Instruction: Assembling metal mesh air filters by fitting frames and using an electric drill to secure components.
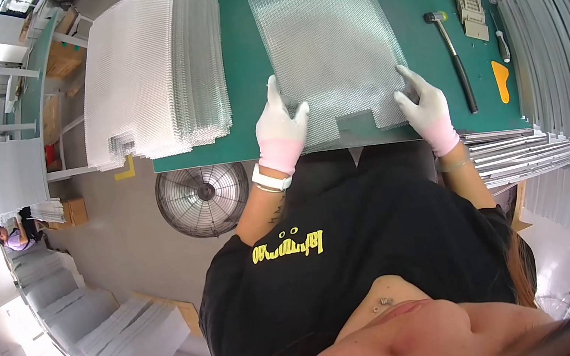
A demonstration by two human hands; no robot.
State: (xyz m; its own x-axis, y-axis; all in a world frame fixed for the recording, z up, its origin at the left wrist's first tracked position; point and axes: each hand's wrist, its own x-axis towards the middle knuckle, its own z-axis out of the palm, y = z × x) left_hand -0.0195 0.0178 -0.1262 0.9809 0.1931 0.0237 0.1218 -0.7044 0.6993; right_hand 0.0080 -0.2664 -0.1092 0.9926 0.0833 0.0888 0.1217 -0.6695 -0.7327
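A silvery metal mesh sheet [327, 44] with a notch in its near edge lies over the green table, in front of me. At its left edge is my left hand [282, 128], in a white and pink glove, the thumb over the mesh and the forefinger stretched along the side. My right hand [426, 109], gloved alike, has the right edge between thumb and fingers near the notched end. Both hands hold the sheet by its sides; the fingertips beneath or behind the edges are partly hidden.
A tall stack of mesh sheets [142, 74] stands at the left of the green table [244, 73]. To the right lie a hammer [459, 65], a screwdriver [502, 45], a yellow-orange tool [501, 80] and beige blocks [471, 14]. A floor fan [203, 200] stands near the table's front edge.
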